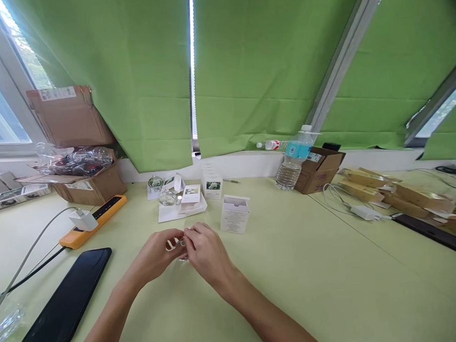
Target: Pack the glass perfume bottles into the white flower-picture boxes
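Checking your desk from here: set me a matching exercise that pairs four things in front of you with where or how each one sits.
Things:
1. clear glass piece
2. orange power strip
3. black phone
4. water bottle

Places:
A. has a white charger plugged in
B. beside a cardboard box
C. held between left hand and right hand
D. lying flat, left of the hands

Pairs: 1-C, 2-A, 3-D, 4-B
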Available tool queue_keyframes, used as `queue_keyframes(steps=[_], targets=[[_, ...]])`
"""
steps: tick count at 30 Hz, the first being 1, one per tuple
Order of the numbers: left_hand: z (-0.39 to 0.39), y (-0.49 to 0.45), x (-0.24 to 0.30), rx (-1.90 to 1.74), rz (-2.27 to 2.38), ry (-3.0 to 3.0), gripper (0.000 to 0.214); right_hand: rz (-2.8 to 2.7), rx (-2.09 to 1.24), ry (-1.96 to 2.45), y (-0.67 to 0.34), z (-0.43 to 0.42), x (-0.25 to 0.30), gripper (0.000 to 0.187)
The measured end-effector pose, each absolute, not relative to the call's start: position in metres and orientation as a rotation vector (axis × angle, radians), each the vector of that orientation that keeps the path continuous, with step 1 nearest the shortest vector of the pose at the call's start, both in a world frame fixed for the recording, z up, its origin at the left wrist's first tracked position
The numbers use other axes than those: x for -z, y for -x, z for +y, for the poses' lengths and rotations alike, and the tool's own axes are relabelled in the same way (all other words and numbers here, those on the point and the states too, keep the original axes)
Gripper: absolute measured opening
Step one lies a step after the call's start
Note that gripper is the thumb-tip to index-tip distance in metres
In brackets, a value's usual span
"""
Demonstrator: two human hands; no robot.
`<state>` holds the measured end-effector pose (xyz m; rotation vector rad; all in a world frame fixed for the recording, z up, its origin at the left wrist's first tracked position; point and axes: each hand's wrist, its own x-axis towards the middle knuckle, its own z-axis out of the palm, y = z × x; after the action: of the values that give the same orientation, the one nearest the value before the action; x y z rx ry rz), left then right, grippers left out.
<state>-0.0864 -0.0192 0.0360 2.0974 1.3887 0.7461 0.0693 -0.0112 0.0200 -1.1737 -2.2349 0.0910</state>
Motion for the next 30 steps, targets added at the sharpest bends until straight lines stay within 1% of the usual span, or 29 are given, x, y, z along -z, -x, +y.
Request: queue_keyframes(steps=[2, 6, 12, 15, 17, 24, 27, 29, 30], targets=[[-0.019, 0.087, -0.036, -0.745, 1.385, -2.096, 0.016, -2.174, -0.174, 1.188, -0.069, -0.010, -0.021, 0.020], [-0.019, 0.087, -0.036, -0.743, 1.386, -2.087, 0.017, -2.060, -0.333, 1.194, -0.070, -0.007, -0.021, 0.008], [-0.019, 0.087, -0.036, -0.746, 1.380, -2.054, 0.016, -1.955, -0.450, 1.202, -0.069, -0.002, -0.017, 0.002], [-0.019, 0.087, -0.035, -0.749, 1.376, -2.052, 0.016, -1.930, -0.479, 1.225, -0.069, 0.000, -0.016, 0.003], [-0.019, 0.087, -0.035, -0.751, 1.372, -2.057, 0.016, -1.923, -0.488, 1.237, -0.069, 0.000, -0.015, 0.007], [-0.018, 0.088, -0.035, -0.772, 1.367, -2.045, 0.020, -1.954, -0.530, 1.254, -0.077, -0.006, -0.023, 0.032], [-0.018, 0.090, -0.031, -0.767, 1.402, -2.020, 0.025, -1.914, -0.504, 1.228, -0.088, -0.002, -0.028, 0.026], [-0.017, 0.091, -0.029, -0.753, 1.431, -2.015, 0.027, -1.903, -0.423, 1.241, -0.097, 0.004, -0.028, 0.030], [-0.017, 0.092, -0.029, -0.747, 1.446, -2.018, 0.028, -1.911, -0.379, 1.273, -0.102, 0.007, -0.027, 0.029]])
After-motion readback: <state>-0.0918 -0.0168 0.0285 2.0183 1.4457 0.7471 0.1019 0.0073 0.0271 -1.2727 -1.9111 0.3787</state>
